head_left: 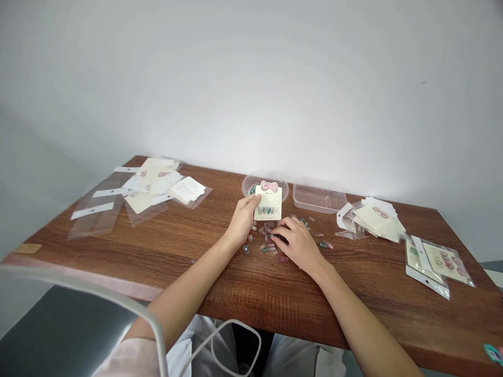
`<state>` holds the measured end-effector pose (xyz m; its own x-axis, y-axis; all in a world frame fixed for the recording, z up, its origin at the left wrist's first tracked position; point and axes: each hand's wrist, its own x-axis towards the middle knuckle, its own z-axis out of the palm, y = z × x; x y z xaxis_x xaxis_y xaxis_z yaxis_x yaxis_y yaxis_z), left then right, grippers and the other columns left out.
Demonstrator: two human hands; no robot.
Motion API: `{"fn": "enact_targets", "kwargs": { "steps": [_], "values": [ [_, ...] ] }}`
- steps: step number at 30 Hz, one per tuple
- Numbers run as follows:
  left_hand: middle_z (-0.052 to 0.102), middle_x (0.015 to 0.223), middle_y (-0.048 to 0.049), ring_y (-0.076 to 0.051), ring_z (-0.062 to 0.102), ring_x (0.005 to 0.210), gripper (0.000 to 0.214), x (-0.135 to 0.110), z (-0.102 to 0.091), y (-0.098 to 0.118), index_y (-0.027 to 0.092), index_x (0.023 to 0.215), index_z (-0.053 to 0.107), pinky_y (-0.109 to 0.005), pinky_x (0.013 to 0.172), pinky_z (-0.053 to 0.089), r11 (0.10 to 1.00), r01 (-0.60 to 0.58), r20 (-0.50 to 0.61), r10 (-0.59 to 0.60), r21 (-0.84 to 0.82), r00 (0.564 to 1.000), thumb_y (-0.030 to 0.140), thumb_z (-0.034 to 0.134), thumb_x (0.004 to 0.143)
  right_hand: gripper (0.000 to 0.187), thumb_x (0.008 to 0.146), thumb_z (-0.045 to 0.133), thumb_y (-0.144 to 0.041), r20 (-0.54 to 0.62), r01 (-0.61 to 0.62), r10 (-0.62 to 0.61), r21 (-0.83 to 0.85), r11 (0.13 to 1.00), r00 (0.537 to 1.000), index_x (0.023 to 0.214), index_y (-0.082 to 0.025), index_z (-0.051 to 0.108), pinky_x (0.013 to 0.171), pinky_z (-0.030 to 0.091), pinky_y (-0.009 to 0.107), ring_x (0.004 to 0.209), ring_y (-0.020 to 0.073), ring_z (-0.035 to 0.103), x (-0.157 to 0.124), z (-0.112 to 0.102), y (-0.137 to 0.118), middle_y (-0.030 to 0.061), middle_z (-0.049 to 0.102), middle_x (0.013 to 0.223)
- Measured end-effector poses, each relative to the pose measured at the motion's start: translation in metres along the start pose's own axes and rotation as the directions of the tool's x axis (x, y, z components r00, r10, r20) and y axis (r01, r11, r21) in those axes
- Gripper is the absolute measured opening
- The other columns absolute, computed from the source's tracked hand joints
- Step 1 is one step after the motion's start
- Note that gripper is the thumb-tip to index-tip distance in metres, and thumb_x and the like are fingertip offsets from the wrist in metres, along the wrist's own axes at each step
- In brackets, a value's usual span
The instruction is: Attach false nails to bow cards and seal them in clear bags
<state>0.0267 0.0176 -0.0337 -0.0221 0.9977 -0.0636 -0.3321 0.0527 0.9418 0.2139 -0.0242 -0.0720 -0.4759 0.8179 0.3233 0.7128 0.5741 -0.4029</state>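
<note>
My left hand (242,219) grips a cream display card (268,192) by its left edge, holding it upright with the front towards me. A pink bow tops the card, and a row of green and pale press-on nails (268,210) runs across its lower part. My right hand (297,240) is low over the loose press-on nails (271,250) on the table, thumb and index finger pinched at a small dark-green nail (272,235). Clear, pink, green and blue nails lie scattered around it. The right hand hides part of the pile.
Behind the card stand a round clear tub (248,180) with green nails and a rectangular clear box (320,199). Cards and clear bags (153,183) lie left; more cards (377,217) and packed bags (440,262) lie right. A white cable (157,335) loops over the table's front edge.
</note>
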Motion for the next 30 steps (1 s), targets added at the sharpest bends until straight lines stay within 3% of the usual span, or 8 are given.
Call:
{"fn": "enact_targets", "kwargs": {
  "steps": [14, 22, 30],
  "values": [
    [0.074, 0.075, -0.0032, -0.017, 0.062, 0.067, 0.028, 0.001, -0.001, 0.0, 0.015, 0.081, 0.074, -0.028, 0.065, 0.044, 1.0, 0.009, 0.002, -0.009, -0.011, 1.0, 0.043, 0.075, 0.082, 0.016, 0.103, 0.056, -0.019, -0.032, 0.081, -0.081, 0.008, 0.997, 0.996, 0.091, -0.022, 0.067, 0.089, 0.053, 0.042, 0.091, 0.0229, 0.066, 0.0, -0.006, 0.003, 0.006, 0.073, 0.097],
    [0.076, 0.076, -0.0055, -0.023, 0.069, 0.075, 0.03, 0.002, 0.0, 0.003, 0.015, 0.083, 0.075, -0.029, 0.063, 0.046, 0.999, 0.027, -0.018, -0.028, -0.031, 0.999, 0.045, 0.078, 0.077, 0.011, 0.099, 0.055, -0.017, -0.1, -0.042, 0.055, 0.128, 0.991, 0.993, 0.094, -0.024, 0.063, 0.077, 0.052, 0.036, 0.085, 0.0218, 0.07, -0.001, -0.016, 0.0, 0.0039, 0.075, 0.092],
    [0.079, 0.084, -0.0084, -0.026, 0.073, 0.083, 0.031, 0.003, 0.0, 0.006, 0.014, 0.087, 0.077, -0.03, 0.065, 0.049, 0.999, 0.013, -0.014, -0.014, -0.045, 1.0, 0.043, 0.076, 0.078, 0.016, 0.103, 0.051, -0.017, -0.005, -0.029, 0.03, 0.212, 0.977, 1.0, 0.099, -0.024, 0.066, 0.079, 0.052, 0.035, 0.087, 0.0212, 0.069, -0.005, -0.02, -0.02, 0.0038, 0.075, 0.092]
  ]
}}
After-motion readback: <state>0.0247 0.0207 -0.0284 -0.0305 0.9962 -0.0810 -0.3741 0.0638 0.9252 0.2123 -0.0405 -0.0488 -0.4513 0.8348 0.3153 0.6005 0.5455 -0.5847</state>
